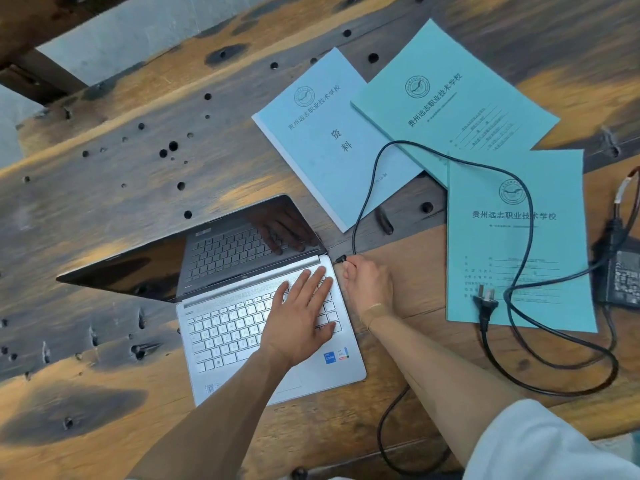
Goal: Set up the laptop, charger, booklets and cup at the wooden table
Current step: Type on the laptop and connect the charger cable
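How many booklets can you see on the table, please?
3. A pale blue booklet lies behind the laptop, a teal booklet overlaps its right edge, and a third booklet lies nearest, under the charger cable. None looks hidden.

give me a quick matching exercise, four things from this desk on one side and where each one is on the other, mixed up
Things:
1. left hand
2. right hand
3. wall plug
4. power brick

Places:
A. lying on the nearest booklet
B. far right on the table
C. flat on the laptop keyboard
D. holding the charger tip beside the laptop

Pairs: 1-C, 2-D, 3-A, 4-B
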Demonstrator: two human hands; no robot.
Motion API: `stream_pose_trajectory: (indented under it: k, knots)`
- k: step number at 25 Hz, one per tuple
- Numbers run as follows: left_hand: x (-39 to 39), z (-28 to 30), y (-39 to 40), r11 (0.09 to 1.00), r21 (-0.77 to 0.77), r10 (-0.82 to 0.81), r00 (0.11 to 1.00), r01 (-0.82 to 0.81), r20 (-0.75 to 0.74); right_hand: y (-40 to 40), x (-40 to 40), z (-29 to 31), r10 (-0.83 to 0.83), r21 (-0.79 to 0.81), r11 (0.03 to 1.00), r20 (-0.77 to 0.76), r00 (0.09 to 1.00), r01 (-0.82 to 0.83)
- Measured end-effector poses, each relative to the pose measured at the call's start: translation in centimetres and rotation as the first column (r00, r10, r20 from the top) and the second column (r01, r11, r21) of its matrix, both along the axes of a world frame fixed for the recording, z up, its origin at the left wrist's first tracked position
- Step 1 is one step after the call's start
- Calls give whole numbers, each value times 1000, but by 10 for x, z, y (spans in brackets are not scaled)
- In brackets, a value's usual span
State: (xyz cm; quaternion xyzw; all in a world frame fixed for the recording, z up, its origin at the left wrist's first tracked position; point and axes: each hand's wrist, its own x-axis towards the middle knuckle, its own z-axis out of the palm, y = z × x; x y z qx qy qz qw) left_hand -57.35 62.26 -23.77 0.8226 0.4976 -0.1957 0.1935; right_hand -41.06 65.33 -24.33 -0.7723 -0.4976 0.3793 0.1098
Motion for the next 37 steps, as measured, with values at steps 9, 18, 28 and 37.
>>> stream_pose_trajectory:
  k: [9, 18, 28, 37]
  knots:
    - [1, 2, -1, 1000, -19, 19, 1000, -19, 1, -3, -5, -3, -153, -7, 988, -98, 983, 153]
    - [4, 6, 0, 998, -54, 25, 999, -26, -31, -5, -7, -4, -60, -34, 998, 5, 998, 60]
    - [4, 5, -1, 998, -55, 29, 999, -30, -16, -14, -16, -7, 5, 113, 993, 112, 994, -18]
    - [5, 7, -2, 998, -51, 28, 1000, -28, -11, -11, -12, -8, 78, 48, 995, 168, 983, -87]
